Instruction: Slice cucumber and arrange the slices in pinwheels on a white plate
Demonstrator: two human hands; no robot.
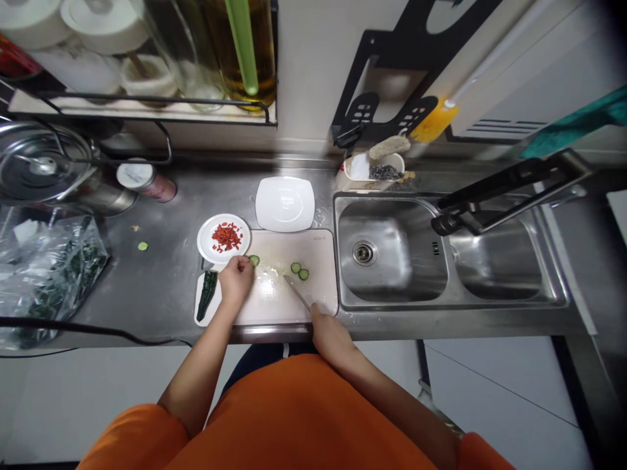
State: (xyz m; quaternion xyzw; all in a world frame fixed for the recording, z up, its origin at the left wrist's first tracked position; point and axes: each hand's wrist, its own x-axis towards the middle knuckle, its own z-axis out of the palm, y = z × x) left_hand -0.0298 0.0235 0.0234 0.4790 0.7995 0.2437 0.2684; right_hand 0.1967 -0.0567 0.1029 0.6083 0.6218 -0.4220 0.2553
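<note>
My left hand [236,281] is over the left half of the white cutting board [318,248]. Its fingertips are pinched at a cucumber slice [253,260]. A dark green piece of cucumber [208,295] lies on the board just left of that wrist. My right hand [329,331] is wrapped round the handle of a kitchen knife [297,292], at the board's near right edge. The blade points up and left, close to the board's surface. Two more cucumber slices [300,270] lie on the board beyond the blade. The knife's handle is mostly hidden in my fist.
Chopped red pieces sit on a small white plate [203,240] overlapping the board's far left corner. Behind the board stands a white square dish [285,203]. A double sink [392,251] is at right. A plastic bag of greens [68,274] and a cucumber end [142,246] are at left.
</note>
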